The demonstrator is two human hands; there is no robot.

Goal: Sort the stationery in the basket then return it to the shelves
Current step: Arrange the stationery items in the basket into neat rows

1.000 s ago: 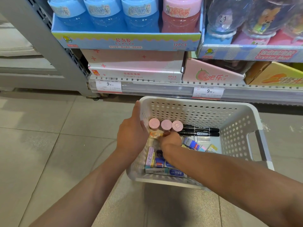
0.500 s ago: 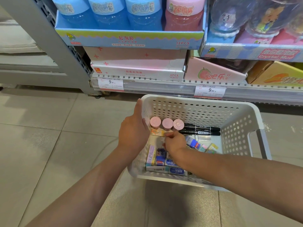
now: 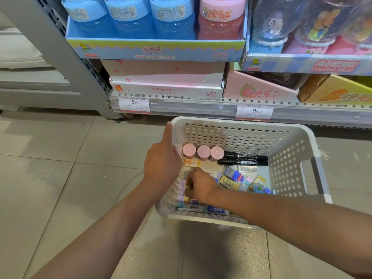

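Sorting is underway: the left hand (image 3: 163, 164) is gripping the white basket (image 3: 289, 158) by its left wall on the floor, while the right hand (image 3: 199, 185) is pinching a small box among the erasers (image 3: 231, 179). Next, placing it with its kind.

The basket (image 3: 237, 135) is matt white perforated plastic; the markers (image 3: 244, 160) glossy black plastic; the floor (image 3: 50, 178) smooth, faintly shiny tile.
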